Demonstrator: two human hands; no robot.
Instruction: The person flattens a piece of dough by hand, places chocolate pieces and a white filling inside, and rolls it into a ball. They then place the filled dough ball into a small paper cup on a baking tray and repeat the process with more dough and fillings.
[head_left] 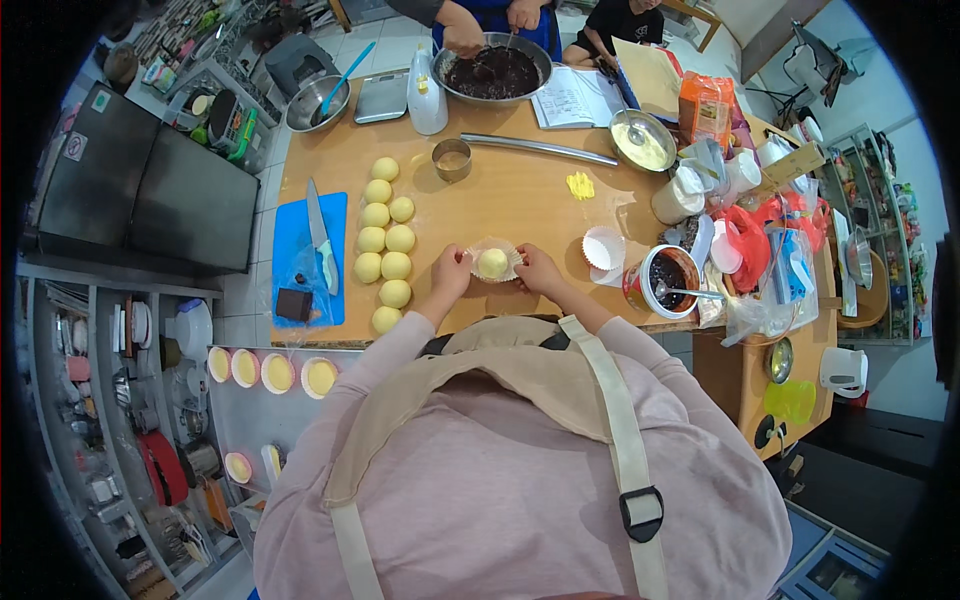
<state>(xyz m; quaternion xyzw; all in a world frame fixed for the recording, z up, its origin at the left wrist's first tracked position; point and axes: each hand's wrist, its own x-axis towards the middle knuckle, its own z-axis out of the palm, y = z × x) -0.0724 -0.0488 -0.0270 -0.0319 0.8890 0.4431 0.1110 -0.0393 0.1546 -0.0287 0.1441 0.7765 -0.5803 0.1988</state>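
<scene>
A paper baking cup with a pale dough ball in it is held just above the near side of the wooden table. My left hand pinches its left rim, while the fingers of my right hand close on the right rim. To the left, several round yellow dough balls lie in two uneven rows. A stack of white paper cups sits right of my right hand. Beside it stands a tub of dark filling with a spoon in it.
On the left, a blue cutting board carries a knife and a dark block. Filled cups rest on a tray below. Across the table, a person's hands work over a bowl of dark mixture. A metal rod lies mid-table.
</scene>
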